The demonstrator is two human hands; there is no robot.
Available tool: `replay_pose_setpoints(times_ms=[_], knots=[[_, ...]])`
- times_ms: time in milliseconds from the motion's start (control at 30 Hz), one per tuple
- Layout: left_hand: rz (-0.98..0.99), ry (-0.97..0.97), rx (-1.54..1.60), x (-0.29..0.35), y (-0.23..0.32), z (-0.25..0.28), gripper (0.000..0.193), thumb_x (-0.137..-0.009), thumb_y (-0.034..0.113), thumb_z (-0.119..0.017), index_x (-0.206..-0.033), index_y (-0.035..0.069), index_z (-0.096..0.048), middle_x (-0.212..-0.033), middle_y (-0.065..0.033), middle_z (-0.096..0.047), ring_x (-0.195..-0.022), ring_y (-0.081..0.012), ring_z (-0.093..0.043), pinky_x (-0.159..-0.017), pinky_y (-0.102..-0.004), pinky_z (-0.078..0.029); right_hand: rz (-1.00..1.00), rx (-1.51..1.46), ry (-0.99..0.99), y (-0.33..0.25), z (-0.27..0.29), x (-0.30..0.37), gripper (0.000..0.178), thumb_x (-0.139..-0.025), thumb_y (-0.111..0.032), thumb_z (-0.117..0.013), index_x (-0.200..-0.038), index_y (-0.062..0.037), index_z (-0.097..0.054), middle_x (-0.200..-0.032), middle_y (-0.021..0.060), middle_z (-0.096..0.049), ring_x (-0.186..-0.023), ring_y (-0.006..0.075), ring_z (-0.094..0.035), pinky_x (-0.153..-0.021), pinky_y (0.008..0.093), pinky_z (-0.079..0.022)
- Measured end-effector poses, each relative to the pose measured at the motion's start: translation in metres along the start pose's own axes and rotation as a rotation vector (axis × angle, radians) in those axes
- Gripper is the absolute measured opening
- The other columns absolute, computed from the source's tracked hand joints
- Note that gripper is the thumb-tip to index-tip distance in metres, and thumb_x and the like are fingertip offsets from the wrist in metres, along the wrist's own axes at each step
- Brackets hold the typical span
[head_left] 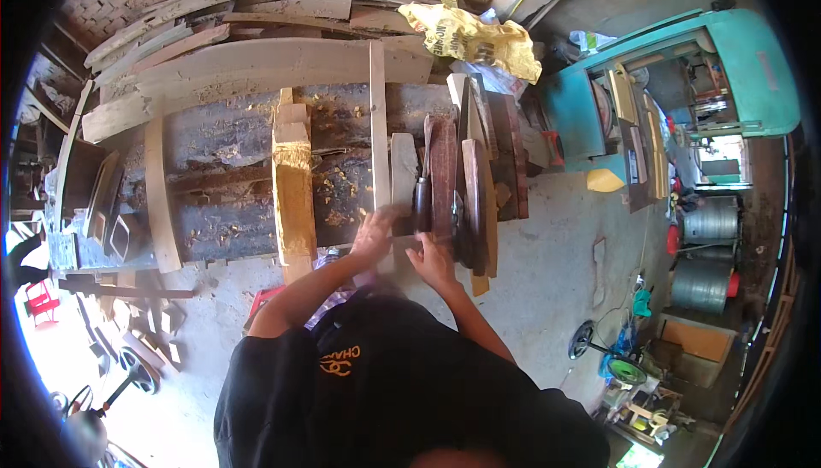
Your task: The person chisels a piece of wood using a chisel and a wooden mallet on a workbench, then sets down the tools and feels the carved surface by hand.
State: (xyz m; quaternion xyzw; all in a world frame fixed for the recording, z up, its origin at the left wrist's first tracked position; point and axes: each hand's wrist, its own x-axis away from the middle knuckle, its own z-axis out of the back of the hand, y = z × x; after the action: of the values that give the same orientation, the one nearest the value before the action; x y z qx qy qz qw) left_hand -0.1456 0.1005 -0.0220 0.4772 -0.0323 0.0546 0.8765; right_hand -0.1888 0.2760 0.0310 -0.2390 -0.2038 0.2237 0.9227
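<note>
Near the front edge of the workbench point(214, 246), my left hand point(374, 233) is closed over the lower end of a short grey-brown wooden piece point(403, 164). My right hand point(434, 264) is just right of it, thumb apart from the fingers, with nothing visible in it. Just beyond its fingertips lies a tool with a dark rounded handle point(422, 198). Beside that handle are a reddish-brown board point(441, 164) and several narrow upright-looking boards point(475, 194). A long pale strip point(377, 117) runs across the bench to the left of the wooden piece.
A yellow wood block point(294, 194) lies across the bench among shavings, with a curved board point(159, 186) farther left. Long planks point(282, 62) are stacked behind, a yellow sack point(475, 38) on their right end. A turquoise machine point(753, 70) stands right; offcuts point(141, 344) litter the left floor.
</note>
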Motion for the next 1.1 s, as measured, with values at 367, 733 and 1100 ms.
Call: replay_pose_setpoints(times_ms=[367, 733, 1100], knots=[[0.203, 0.108, -0.200, 0.014, 0.024, -0.036, 0.072, -0.076, 0.008, -0.070, -0.141, 0.014, -0.040, -0.145, -0.0074, -0.038, -0.129, -0.0329, -0.039, -0.103, -0.0441, -0.038, 0.058, -0.036, -0.367, 0.045, -0.007, 0.080, 0.049, -0.082, -0.035, -0.067, -0.118, -0.0028, -0.057, -0.079, 0.0158, -0.065, -0.080, 0.0331, -0.066, -0.072, 0.0442, -0.050], [0.244, 0.193, -0.343, 0.060, 0.025, -0.083, 0.076, -0.081, 0.028, -0.070, -0.146, 0.011, -0.034, -0.151, -0.0096, -0.031, -0.138, -0.0302, -0.028, -0.106, -0.0559, -0.030, -0.111, -0.059, -0.479, 0.154, 0.016, 0.178, 0.047, -0.083, -0.039, -0.068, -0.113, -0.0046, -0.060, -0.093, 0.0210, -0.068, -0.090, 0.0378, -0.066, -0.080, 0.0458, -0.051], [0.307, 0.198, -0.409, 0.069, 0.033, 0.005, 0.072, -0.081, 0.031, -0.068, -0.144, 0.013, -0.036, -0.148, -0.0114, -0.036, -0.136, -0.0313, -0.030, -0.103, -0.0554, -0.031, -0.004, -0.014, -0.524, 0.191, -0.042, 0.164, 0.048, -0.082, -0.042, -0.070, -0.111, -0.0044, -0.060, -0.096, 0.0226, -0.068, -0.094, 0.0402, -0.065, -0.080, 0.0463, -0.051]])
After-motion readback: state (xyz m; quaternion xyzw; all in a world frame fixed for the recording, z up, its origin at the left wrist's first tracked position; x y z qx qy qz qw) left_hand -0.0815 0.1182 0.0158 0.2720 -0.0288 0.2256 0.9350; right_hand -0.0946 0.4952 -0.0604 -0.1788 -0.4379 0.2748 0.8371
